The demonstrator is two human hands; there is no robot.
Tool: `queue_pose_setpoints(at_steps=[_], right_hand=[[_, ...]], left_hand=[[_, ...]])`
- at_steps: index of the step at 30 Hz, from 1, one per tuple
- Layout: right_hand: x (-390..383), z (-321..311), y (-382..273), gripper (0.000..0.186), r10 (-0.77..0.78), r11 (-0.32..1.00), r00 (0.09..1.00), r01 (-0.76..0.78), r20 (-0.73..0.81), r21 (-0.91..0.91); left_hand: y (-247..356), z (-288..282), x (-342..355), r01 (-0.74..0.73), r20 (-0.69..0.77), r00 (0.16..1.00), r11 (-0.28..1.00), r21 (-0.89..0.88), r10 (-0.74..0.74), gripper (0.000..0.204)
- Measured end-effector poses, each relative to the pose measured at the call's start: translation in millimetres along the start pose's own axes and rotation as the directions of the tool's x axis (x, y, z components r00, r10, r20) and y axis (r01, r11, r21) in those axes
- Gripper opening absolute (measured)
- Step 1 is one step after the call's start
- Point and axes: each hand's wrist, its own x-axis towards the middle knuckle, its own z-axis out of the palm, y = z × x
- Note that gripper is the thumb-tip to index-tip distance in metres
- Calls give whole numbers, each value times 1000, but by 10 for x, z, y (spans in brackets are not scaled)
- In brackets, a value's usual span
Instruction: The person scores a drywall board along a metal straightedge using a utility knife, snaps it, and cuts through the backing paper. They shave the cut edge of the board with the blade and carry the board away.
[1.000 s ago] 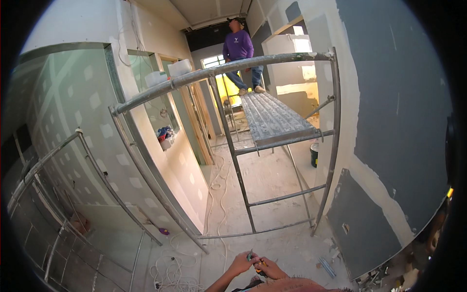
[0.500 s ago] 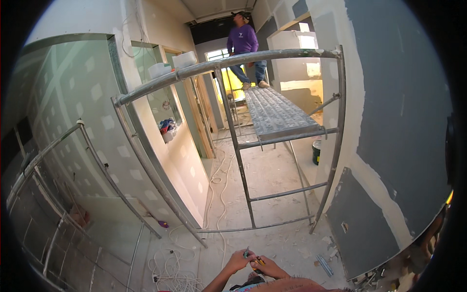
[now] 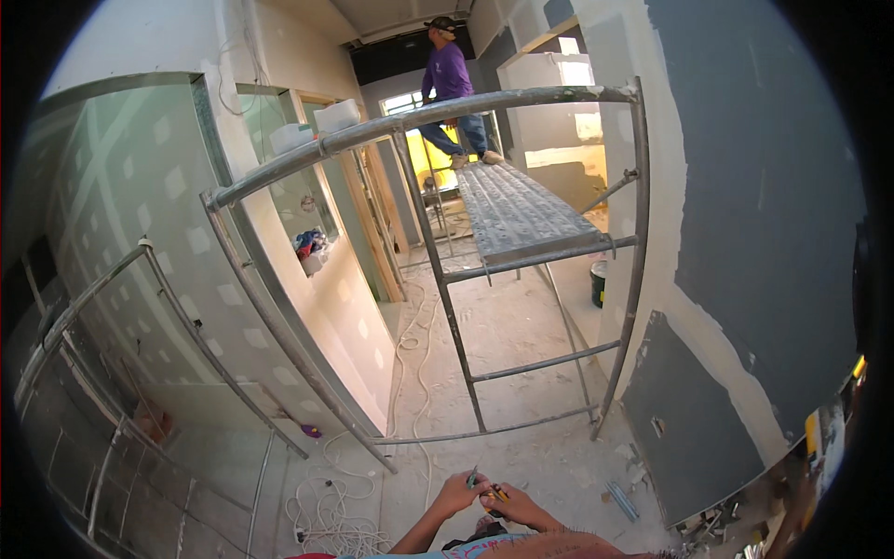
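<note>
Close to my body at the lower middle, my two hands meet. My left hand (image 3: 456, 494) is closed on a small thin greenish piece (image 3: 472, 478) with a pointed end sticking up; its kind is too small to make out. Right beside it, my right hand (image 3: 517, 509) is closed round a small yellow-and-black hand tool (image 3: 499, 493), partly hidden by the fingers. Both hands are above the dusty floor, in front of the foot of a metal scaffold frame (image 3: 549, 363).
A person in purple (image 3: 451, 74) stands on the scaffold's perforated plank (image 3: 526, 212). A second frame (image 3: 177, 298) stands at left. Coiled white cable (image 3: 331, 522), metal strips (image 3: 621, 500) and debris lie on the floor. Beyond the scaffold is a dark bucket (image 3: 597, 284).
The scaffold and person have shifted slightly left and up in view. My hands stay together; the greenish piece now points up more visibly. The person on the plank has turned slightly.
</note>
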Motion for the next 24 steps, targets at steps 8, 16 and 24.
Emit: queue_pose_setpoints(at_steps=[8,16,24], right_hand=[[-7,-49,68,53,-14,1000,1000,14,-22,-9],[139,-49,301,68,35,996,999,-38,-41,-81],[122,-35,255,69,35,996,999,-36,-20,-83]], left_hand=[[77,39,44,18,15,1000,1000,16,-19,30],[-43,75,60,-89,-15,996,996,20,90,30],[-49,60,43,-59,-1,998,998,4,59,30]])
